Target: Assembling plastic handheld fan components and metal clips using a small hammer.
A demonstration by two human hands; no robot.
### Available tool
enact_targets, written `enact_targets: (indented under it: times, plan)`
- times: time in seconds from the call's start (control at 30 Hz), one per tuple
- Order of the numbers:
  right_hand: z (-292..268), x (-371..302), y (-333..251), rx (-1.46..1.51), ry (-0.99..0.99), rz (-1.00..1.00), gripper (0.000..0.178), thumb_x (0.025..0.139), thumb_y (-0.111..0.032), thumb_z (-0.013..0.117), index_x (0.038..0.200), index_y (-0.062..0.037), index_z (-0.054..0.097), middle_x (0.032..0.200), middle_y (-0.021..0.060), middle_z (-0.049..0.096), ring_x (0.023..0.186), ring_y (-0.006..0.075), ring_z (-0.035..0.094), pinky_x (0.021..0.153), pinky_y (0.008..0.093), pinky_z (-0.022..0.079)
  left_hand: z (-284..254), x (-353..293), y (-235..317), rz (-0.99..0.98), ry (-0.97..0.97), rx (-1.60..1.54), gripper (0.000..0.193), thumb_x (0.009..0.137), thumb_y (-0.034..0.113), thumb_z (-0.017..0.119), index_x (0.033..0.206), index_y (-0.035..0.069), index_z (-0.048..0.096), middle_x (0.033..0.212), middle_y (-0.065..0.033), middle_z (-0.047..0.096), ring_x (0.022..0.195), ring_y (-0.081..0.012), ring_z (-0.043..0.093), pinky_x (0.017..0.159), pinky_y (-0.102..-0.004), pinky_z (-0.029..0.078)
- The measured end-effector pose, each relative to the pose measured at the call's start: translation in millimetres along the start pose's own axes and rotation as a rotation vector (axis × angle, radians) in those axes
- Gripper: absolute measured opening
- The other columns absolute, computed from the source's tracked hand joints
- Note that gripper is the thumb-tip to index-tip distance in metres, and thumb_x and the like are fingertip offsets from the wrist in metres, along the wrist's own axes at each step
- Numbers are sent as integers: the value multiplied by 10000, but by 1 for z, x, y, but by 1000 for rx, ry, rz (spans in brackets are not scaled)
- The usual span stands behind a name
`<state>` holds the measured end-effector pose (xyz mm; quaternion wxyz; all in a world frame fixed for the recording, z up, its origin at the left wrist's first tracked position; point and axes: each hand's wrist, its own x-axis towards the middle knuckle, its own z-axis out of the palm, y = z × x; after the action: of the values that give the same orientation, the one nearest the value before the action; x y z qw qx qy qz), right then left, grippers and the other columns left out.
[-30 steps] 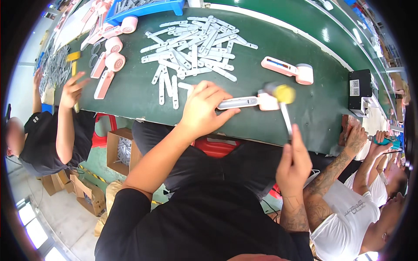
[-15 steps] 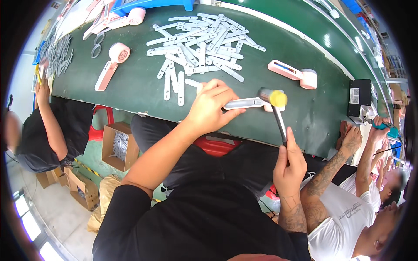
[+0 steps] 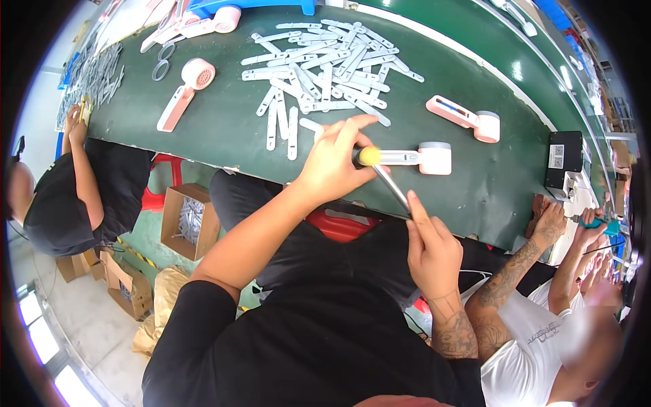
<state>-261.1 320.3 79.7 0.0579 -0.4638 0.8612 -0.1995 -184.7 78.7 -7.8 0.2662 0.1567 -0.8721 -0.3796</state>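
My left hand (image 3: 336, 161) is closed around the handle of a pink and white handheld fan (image 3: 435, 159), which lies on its side near the table's front edge with its round head to the right. A grey strip runs along the handle. My right hand (image 3: 434, 254) grips the handle of a small mallet (image 3: 369, 156) with a yellow face. The mallet head is over the fan's handle, right beside my left fingers; whether it touches cannot be made out. Beyond my left hand lies a heap of loose grey strips (image 3: 325, 68).
Other handheld fans lie at left (image 3: 180, 105) and right (image 3: 468, 119) on the green table (image 3: 380, 197). A blue tray (image 3: 258, 8) stands at the back. A cardboard box (image 3: 178, 234) sits on the floor. Co-workers are on both sides; one at right holds a teal power tool (image 3: 600, 222).
The mallet head has moved left, from beside the fan's head to the handle near my left fingers. My right hand has shifted left with it. The fan's head now shows uncovered.
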Motion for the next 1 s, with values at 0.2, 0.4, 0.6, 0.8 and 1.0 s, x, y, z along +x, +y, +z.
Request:
enact_targets:
  times: [0.2,0.4,0.6,0.8,1.0]
  plan:
    - [-9,5,33,498,202,281,587,1058,-104,685,1598,54,517,1486,247,677,1292,207,669,1134,325,472,-4,1,10,32,20,-21,951,735,314,1010,1544,130,546,1166,-52,739,1102,-287,662,1015,-438,459]
    - [-31,63,103,492,406,551,437,1032,-266,797,1375,0,753,808,-84,578,719,23,461,634,225,374,19,13,20,264,-46,195,445,860,203,888,1281,130,762,1115,-51,726,1093,-281,655,969,-422,445]
    - [-10,139,188,304,572,386,618,938,-450,874,1377,-30,758,1031,71,813,912,146,721,895,314,569,-52,-15,39,202,167,45,367,824,48,909,1162,56,767,1049,-117,759,960,-334,714,843,-434,547]
    - [2,150,188,708,381,426,554,922,-312,913,1301,63,761,1044,97,814,885,121,733,873,270,574,-161,-77,-55,-238,497,350,244,984,59,832,1166,-40,702,1097,-149,735,978,-228,728,887,-352,597]
    - [-4,99,172,850,187,386,509,956,-182,872,1354,86,703,1085,88,789,965,116,707,916,274,552,-243,-67,-129,-327,452,808,288,955,210,840,1174,56,734,1153,-187,737,1053,-389,705,959,-490,565]
